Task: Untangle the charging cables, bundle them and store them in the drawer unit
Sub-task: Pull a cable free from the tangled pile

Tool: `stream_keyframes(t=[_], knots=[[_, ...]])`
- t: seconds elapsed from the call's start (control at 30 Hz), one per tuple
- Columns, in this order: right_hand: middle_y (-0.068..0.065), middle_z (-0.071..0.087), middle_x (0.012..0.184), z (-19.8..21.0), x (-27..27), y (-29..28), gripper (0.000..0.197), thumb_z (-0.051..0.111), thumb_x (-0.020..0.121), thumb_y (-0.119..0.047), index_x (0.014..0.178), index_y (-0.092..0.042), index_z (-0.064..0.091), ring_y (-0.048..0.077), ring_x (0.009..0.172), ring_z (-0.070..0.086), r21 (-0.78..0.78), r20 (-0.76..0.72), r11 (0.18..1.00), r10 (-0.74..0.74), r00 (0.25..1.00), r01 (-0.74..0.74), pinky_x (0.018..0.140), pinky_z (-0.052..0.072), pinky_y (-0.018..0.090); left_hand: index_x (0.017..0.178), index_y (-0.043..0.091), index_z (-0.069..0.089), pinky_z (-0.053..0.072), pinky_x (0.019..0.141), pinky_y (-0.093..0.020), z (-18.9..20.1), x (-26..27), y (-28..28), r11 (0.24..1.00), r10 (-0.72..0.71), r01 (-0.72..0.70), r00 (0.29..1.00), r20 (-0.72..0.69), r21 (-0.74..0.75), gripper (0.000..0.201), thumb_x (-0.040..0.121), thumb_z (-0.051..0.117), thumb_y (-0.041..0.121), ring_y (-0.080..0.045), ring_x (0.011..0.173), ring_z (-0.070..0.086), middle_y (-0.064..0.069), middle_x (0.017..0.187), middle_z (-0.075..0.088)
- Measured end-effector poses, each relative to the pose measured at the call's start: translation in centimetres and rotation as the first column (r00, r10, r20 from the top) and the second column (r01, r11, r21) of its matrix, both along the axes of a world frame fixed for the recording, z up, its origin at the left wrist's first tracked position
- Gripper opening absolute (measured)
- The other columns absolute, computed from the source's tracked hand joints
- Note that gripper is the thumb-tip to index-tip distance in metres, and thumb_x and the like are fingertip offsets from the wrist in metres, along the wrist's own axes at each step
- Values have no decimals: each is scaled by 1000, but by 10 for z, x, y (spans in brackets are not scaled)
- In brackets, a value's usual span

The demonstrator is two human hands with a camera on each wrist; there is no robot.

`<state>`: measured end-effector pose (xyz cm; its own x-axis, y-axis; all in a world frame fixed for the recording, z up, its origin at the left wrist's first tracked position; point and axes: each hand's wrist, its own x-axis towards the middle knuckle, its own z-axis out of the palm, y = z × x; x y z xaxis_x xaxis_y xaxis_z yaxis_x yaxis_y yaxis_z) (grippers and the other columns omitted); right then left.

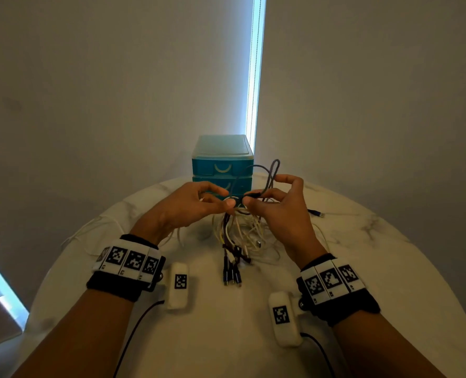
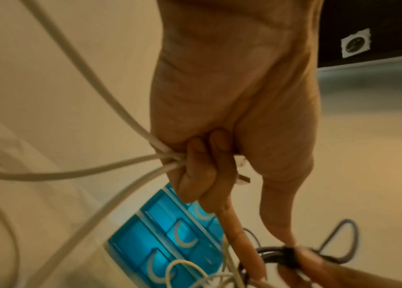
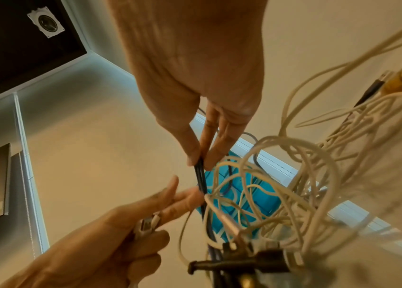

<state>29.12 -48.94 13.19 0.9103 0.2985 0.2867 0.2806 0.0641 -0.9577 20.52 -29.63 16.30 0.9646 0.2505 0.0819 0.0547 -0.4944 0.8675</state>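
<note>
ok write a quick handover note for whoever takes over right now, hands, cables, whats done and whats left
Left hand: white cables clamped under its curled fingers, thumb and forefinger on the dark loop.
Right hand: pinches the dark grey braided cable.
Tangle of white and dark cables hangs from both hands down to the round white marble table.
Blue plastic drawer unit behind it, drawers closed.
Done: nothing bundled or stored.
Left: untangle, bundle, store.
</note>
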Motion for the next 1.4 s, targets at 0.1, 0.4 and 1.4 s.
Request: stream_keyframes(t=[0.1,0.4,1.4], knots=[[-2,82,104,3,1,-2,71,90,85,-9,135,-24,41,9,96,79,143,-58,990,-12,998,21,89,62,35,120,31,71,45,65,-24,-6,1,8,998,20,-14,995,-100,58,38,90,77,53,1,89,66,10,104,82],[15,79,121,8,0,1,61,72,96,6,139,-20,37,27,111,78,386,-240,910,260,935,-154,100,61,42,102,29,83,45,76,-14,-10,6,4,999,-33,30,988,149,23,15,92,81,40,13,90,66,18,96,79],[16,78,91,11,46,17,20,82,85,-17,82,2,77,33,90,76,-693,-24,720,-27,999,3,89,64,57,100,22,56,25,35,-16,5,3,40,501,376,267,789,486,-823,23,115,41,30,-3,36,27,4,85,71]])
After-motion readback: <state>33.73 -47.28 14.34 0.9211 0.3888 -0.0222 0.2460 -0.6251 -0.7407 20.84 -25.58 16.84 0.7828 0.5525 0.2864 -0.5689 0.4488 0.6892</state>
